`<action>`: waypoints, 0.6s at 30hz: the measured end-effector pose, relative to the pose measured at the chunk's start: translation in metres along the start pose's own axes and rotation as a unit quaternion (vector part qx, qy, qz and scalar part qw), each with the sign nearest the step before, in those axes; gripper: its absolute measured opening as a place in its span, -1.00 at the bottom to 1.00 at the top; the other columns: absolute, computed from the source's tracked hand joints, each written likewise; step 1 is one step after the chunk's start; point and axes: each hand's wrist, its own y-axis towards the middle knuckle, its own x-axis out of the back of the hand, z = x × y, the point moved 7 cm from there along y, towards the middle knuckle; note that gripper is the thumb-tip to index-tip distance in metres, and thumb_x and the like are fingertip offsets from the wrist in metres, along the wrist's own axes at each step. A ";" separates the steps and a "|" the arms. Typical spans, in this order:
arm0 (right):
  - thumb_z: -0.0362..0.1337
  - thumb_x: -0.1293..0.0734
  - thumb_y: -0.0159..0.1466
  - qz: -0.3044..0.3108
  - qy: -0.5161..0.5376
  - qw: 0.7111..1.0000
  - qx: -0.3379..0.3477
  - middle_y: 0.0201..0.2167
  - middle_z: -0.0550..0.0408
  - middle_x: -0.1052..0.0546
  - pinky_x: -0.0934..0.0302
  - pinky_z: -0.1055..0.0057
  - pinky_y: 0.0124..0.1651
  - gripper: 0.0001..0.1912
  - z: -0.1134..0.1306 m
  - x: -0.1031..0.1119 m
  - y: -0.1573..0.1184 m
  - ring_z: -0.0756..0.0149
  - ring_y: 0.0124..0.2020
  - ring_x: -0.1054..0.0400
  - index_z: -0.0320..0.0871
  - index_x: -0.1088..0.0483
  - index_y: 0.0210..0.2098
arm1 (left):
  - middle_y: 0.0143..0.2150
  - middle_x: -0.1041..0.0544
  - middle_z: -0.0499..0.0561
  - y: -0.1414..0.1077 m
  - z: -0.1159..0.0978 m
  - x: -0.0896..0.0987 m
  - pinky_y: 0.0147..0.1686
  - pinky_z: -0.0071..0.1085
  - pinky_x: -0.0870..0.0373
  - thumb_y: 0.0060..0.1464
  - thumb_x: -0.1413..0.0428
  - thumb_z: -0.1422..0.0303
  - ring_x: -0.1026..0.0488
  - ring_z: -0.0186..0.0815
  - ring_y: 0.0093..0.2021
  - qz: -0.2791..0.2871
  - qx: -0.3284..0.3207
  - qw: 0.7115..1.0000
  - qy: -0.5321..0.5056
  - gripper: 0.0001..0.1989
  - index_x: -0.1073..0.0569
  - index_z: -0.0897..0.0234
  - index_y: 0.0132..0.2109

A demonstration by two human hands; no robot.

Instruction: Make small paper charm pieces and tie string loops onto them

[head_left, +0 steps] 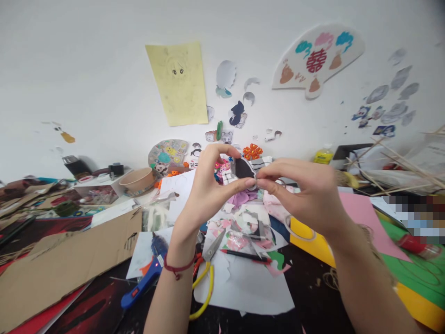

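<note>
A small paper cutout (244, 169), black with a white rim, is held up in front of the wall. My left hand (211, 188) grips it between a bent forefinger above and the thumb below. At the cutout's right edge, the thumb and forefinger of my right hand (304, 192) are pinched together. Whether they hold a tiny separate piece there, I cannot make out. Below my hands, paper scraps (248, 225) lie on a white sheet (250, 292). Yellow-handled scissors (209, 269) rest near my left wrist, beside a black and red pen (245, 255).
A blue glue gun (148, 278) lies left of my forearm, near a large cardboard piece (76, 253). A tape roll (301, 235) is under my right hand. Pink paper (370, 222), green sheets (413, 278) and thin wooden sticks (385, 169) are on the right.
</note>
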 end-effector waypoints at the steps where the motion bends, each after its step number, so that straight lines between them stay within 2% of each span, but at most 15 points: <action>1: -0.39 -0.33 0.28 0.001 0.001 1.000 0.000 -0.46 0.15 -0.55 -0.28 0.40 -0.37 -0.90 0.000 0.000 0.000 0.37 -0.45 -0.41 -0.08 -0.45 -0.35 | -0.05 -0.46 -0.01 0.000 -0.001 0.000 -0.13 -0.27 -0.22 -0.04 -0.33 0.16 -0.35 -0.21 -0.07 0.001 -0.003 1.000 0.006 -0.60 -0.37 0.09 -0.10; 12: -0.40 -0.36 0.26 0.010 0.021 1.000 -0.008 -0.50 0.20 -0.50 -0.23 0.42 -0.38 -0.89 0.000 0.004 0.000 0.40 -0.50 -0.35 -0.08 -0.43 -0.38 | -0.08 -0.45 0.00 0.000 -0.016 0.001 -0.06 -0.26 -0.23 0.04 -0.27 0.13 -0.34 -0.21 -0.07 0.003 -0.070 0.996 0.047 -0.64 -0.36 0.12 -0.09; 18: -0.40 -0.37 0.25 0.028 0.076 0.996 -0.036 -0.53 0.21 -0.48 -0.23 0.44 -0.40 -0.88 -0.001 0.004 0.001 0.43 -0.50 -0.33 -0.09 -0.44 -0.41 | -0.15 -0.44 0.00 0.000 -0.017 0.002 -0.08 -0.26 -0.25 0.01 -0.30 0.16 -0.33 -0.23 -0.12 -0.015 -0.098 0.993 0.064 -0.64 -0.35 0.15 -0.13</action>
